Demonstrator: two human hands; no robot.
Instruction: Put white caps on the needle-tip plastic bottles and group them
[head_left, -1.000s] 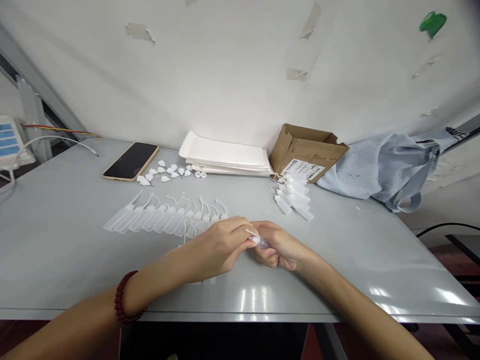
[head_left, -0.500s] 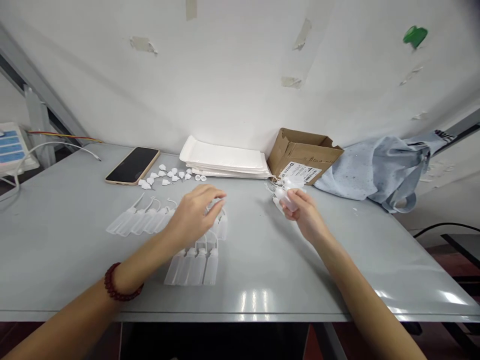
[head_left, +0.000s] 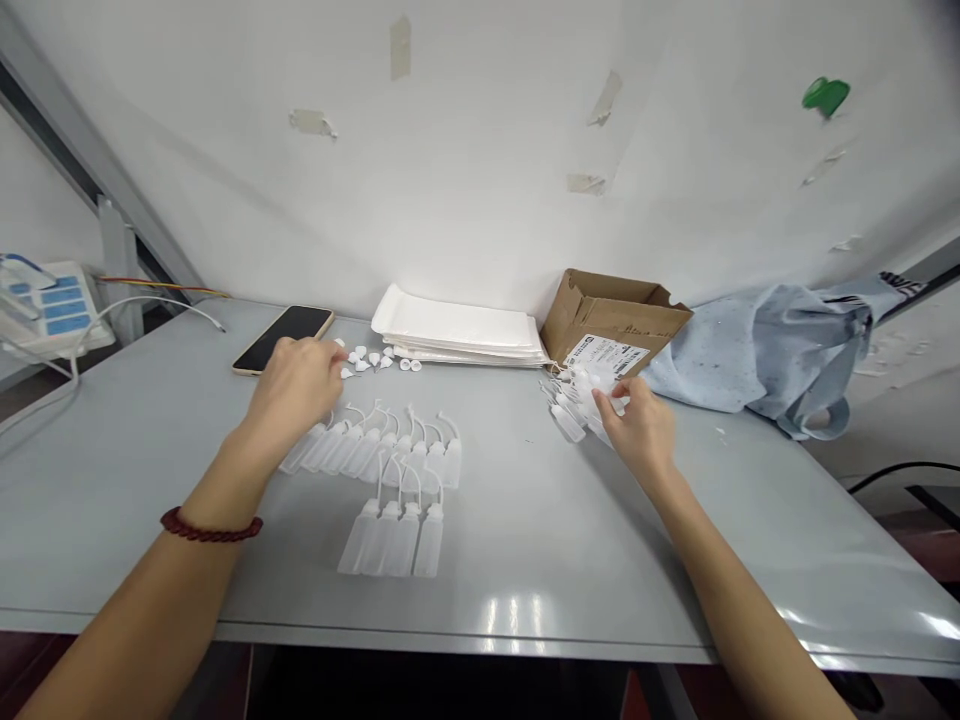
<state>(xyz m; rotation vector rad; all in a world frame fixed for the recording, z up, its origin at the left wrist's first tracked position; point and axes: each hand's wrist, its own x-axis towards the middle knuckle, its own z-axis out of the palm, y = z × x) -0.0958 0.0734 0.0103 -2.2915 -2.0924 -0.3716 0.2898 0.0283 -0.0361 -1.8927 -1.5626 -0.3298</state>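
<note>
**Two reaches at once, and plenty to knock askew**

Four small squeeze bottles lie side by side nearest the edge of the counter. A longer row of bottles sits just behind them. The left forearm, with its beaded bracelet, passes close beside both rows, so I'd say a careless sweep could shove them out of line.

Further on, the left hand is over that row's left end, fingers curled down at the scattered white caps next to the phone. From behind I can't tell whether it pinches a cap. Those caps look light, and a nudge might flick one off under the phone or away across the counter.

Well apart, the right hand has its fingertips in the loose pile of bottles in front of the cardboard box. I can't make out whether it has closed on one. The thin tethers there look tangled, so lifting one bottle may drag its neighbours along. With the hands this far apart, one of them is likely working unwatched.
</note>
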